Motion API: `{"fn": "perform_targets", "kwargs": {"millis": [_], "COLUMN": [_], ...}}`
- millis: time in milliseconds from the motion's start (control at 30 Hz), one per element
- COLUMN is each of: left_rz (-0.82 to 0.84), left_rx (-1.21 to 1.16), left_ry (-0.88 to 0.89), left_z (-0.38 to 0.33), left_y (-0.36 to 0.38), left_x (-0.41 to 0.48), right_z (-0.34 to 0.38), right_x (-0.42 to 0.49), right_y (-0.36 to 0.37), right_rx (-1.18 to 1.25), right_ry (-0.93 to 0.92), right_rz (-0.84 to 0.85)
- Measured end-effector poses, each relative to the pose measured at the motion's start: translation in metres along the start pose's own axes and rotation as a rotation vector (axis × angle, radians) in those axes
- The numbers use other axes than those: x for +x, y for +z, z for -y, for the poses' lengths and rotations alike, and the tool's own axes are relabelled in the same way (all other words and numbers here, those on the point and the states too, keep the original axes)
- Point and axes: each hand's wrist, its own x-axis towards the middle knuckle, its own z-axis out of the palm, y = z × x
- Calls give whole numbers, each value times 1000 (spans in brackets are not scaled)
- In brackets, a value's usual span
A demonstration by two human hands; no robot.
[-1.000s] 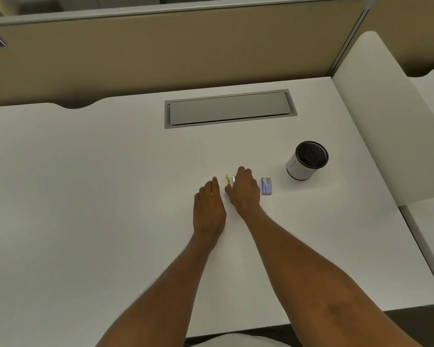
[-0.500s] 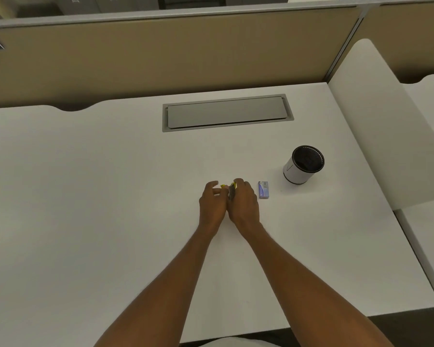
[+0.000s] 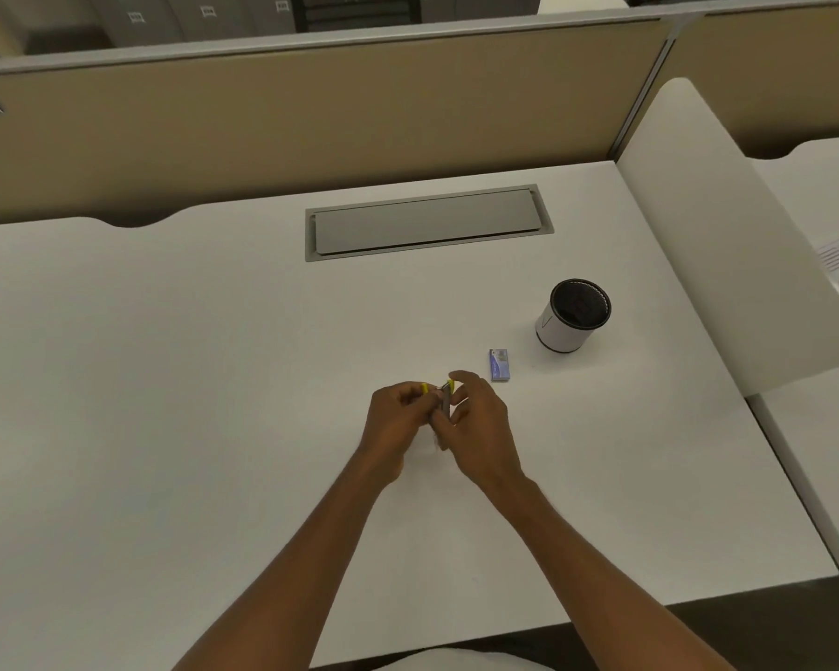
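Right now both hands are meeting over the tabletop, well to the left of the cup and nearer the person than it. The left hand is curling its fingers round one side of a small gray-and-yellow gadget, w/ a yellow tip poking out above those fingers. The right hand is pinching the other side of the gadget, thumb and forefinger closing on it near a second yellow tip, the other fingers bending loosely. The gadget is standing roughly upright btwn the two hands. Whether it's touching the tabletop, can't tell, and it's too small to say what sort of gadget it is. Both forearms are reaching in from the near edge and converging on it.

A small blue box is lying flat just left of the cup and a bit nearer the person, apart from the cup and apart from the right hand. The cup, white w/ a dark rim and dark inside, is standing upright. A gray hatch is sitting flush in the tabletop, beyond the cup and to its left. A beige partition is running along the far edge, behind the cup. A white side panel is rising just right of the cup.
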Motion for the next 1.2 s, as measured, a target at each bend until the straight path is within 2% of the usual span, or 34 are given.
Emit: {"fn": "perform_targets", "kwargs": {"millis": [200,667,867,1067,1200], "left_rz": [82,155,112,128,41], "left_rx": [68,236,397,320,183], "left_ry": [59,197,288,294,207], "left_z": [-6,6,17,20,15], "left_y": [-9,-2,9,21,21], "left_x": [-13,-32,-38,-49,-50], "right_z": [2,0,-3,2,7], "right_x": [-9,-30,-39,-43,-48], "right_y": [-16,-22,-25,-30,-33], "right_rx": [208,170,161,170,242], "right_ry": [85,44,31,15,32], "right_rz": [77,90,56,37,-28]}}
